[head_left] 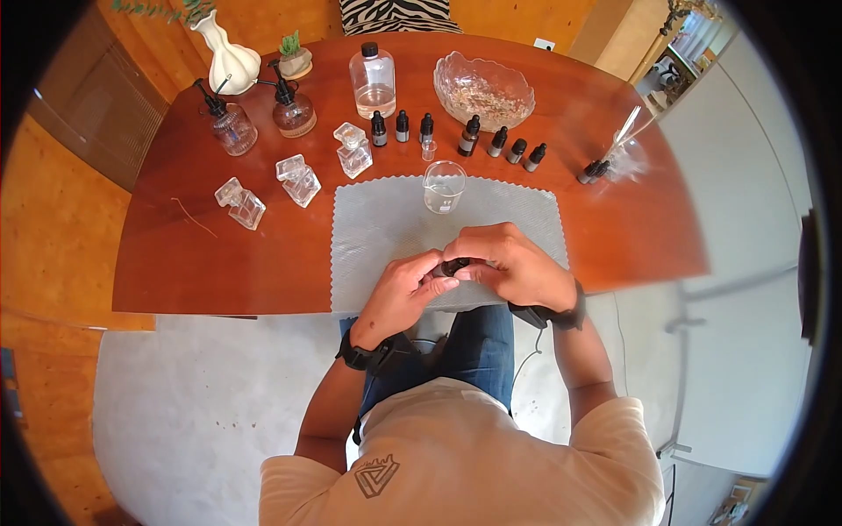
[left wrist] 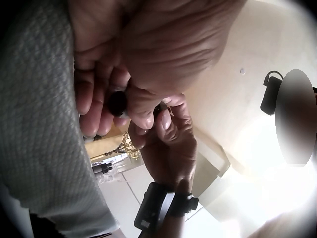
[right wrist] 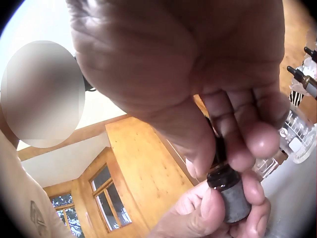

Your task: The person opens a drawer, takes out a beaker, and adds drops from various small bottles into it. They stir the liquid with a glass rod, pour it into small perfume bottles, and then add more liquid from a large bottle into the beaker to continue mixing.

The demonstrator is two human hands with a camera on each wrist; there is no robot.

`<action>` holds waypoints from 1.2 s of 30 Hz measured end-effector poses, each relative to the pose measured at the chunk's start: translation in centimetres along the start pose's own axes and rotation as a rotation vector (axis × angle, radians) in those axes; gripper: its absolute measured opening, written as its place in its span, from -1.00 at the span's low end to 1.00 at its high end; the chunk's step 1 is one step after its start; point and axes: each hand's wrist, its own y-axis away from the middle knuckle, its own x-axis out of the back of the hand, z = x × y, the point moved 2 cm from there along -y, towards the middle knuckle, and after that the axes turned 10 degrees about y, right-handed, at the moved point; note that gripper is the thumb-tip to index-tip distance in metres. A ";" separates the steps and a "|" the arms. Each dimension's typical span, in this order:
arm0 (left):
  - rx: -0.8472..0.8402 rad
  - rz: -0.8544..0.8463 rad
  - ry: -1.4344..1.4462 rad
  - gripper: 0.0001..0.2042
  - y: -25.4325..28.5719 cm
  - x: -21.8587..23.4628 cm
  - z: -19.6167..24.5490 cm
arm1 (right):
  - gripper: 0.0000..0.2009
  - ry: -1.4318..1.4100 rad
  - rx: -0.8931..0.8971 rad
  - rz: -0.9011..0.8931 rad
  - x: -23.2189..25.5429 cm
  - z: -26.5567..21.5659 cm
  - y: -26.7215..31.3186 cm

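Observation:
Close over the grey mat [head_left: 368, 228], both hands meet on one small dark dropper bottle [right wrist: 237, 204] with a grey label. My left hand [head_left: 403, 291] grips the bottle's body between thumb and fingers, and its round dark base shows in the left wrist view. From above, my right hand [head_left: 513, 263] pinches the black dropper cap [right wrist: 220, 148] with thumb and fingertips. The dark neck [right wrist: 225, 178] shows just under those fingertips. Beyond the hands, a glass beaker [head_left: 445, 188] stands on the mat's far part.
Several dropper bottles [head_left: 469, 136] stand in a row behind the beaker, near a tiny glass cup [head_left: 429, 151]. Square glass bottles [head_left: 298, 181] are at left, spray bottles [head_left: 232, 130] behind. A large clear bottle [head_left: 374, 83], glass bowl [head_left: 484, 92] and reed sticks [head_left: 627, 125] stand farther out.

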 end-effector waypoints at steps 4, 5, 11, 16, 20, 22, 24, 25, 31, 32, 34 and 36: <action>0.023 -0.037 0.028 -0.74 0.0 0.2 -0.8 | -0.74 -0.039 0.004 -0.055 0.1 0.4 0.1; 0.025 -0.039 0.042 -0.74 -0.1 0.2 -0.6 | -0.76 -0.036 0.000 -0.057 0.1 0.4 0.0; -0.002 -0.048 -0.014 -0.73 -0.2 0.2 0.2 | -0.79 0.335 -0.262 -0.095 -0.6 0.9 0.9; -0.019 0.020 0.049 -0.74 -0.1 0.1 0.2 | -0.74 0.039 -0.120 0.129 -0.6 0.2 0.6; 0.005 0.015 0.023 -0.74 -0.1 -0.1 0.4 | -0.74 0.349 -0.170 0.024 -0.7 1.1 1.2; -0.019 0.027 0.056 -0.74 -0.2 -0.2 0.3 | -0.75 0.350 -0.247 0.021 -0.3 0.4 0.9; -0.031 0.032 0.036 -0.74 0.0 0.0 0.0 | -0.77 0.128 -0.273 0.114 0.1 -0.3 0.6; -0.033 0.025 0.002 -0.74 -0.1 0.2 -0.3 | -0.76 0.111 -0.175 0.140 -0.3 0.0 0.4; -0.024 0.021 0.041 -0.74 -0.1 -0.2 0.2 | -0.77 0.375 -0.246 0.044 -0.5 0.3 0.9; -0.029 0.021 0.060 -0.74 -0.1 -0.1 0.1 | -0.78 0.336 -0.315 0.026 -0.4 0.3 0.9; -0.044 0.034 0.053 -0.74 -0.1 0.0 0.3 | -0.80 0.208 -0.275 0.046 -0.5 0.3 0.7; -0.035 0.032 0.022 -0.74 0.0 0.0 0.3 | -0.83 0.038 -0.066 0.129 -0.7 0.4 0.5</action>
